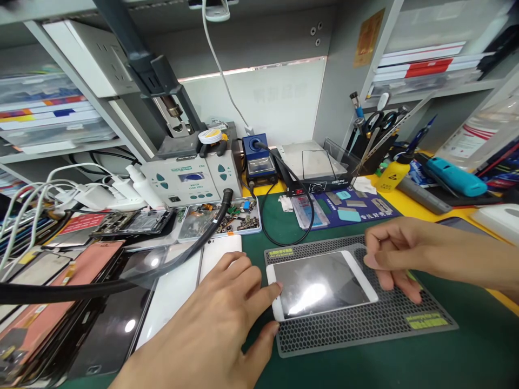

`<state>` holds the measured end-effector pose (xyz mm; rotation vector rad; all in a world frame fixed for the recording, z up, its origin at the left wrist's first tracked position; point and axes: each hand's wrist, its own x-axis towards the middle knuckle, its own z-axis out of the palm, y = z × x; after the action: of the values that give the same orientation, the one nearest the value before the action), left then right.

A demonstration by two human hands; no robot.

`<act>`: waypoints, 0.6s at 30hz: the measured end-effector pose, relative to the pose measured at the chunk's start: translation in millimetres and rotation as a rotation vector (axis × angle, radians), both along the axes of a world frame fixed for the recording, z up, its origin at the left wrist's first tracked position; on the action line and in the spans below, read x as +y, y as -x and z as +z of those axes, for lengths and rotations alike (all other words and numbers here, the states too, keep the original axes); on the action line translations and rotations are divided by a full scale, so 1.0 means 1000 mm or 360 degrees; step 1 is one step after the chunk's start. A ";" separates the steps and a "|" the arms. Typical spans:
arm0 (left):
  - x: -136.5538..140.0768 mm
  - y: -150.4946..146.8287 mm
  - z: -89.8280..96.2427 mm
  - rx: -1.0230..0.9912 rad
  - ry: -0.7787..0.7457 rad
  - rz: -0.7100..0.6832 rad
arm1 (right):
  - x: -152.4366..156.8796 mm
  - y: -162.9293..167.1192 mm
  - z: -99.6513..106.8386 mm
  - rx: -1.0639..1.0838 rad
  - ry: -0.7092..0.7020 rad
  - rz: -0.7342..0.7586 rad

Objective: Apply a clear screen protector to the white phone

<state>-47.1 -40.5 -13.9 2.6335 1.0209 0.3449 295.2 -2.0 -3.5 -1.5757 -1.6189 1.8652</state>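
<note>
A white-framed smartphone (324,283) lies screen up on a grey honeycomb-patterned mat (336,339), with bright glare on its dark screen. My left hand (227,308) is at the phone's left end. Its index fingertip rests on the white border and its thumb touches the lower left corner, holding that end. Over the mat's right side, just beyond the phone's right end, is my right hand (397,256). Thumb and index finger are pinched together there, the other fingers curled below. Something thin and clear seems to be at the pinch, but I cannot make it out.
Stacked screens (109,302) and a black hose (162,273) crowd the left. Behind are a parts tray (243,224), a hot-air station (190,181) and a blue soldering station (259,159). A yellow bottle (393,174) and a tool holder (371,138) stand back right.
</note>
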 end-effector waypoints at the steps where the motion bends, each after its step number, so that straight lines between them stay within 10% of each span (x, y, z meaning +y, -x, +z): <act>1: 0.000 0.000 0.000 0.0000 -0.0003 0.0000 | 0.000 0.000 0.000 -0.0002 0.0003 0.0000; 18: -0.003 0.000 0.001 0.0107 0.0011 0.0033 | -0.001 0.001 0.000 -0.0115 -0.0002 0.0017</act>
<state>-47.4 -43.7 -13.1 2.6463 1.0687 0.2582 294.4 -3.4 -3.8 -1.6556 -1.6610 1.8320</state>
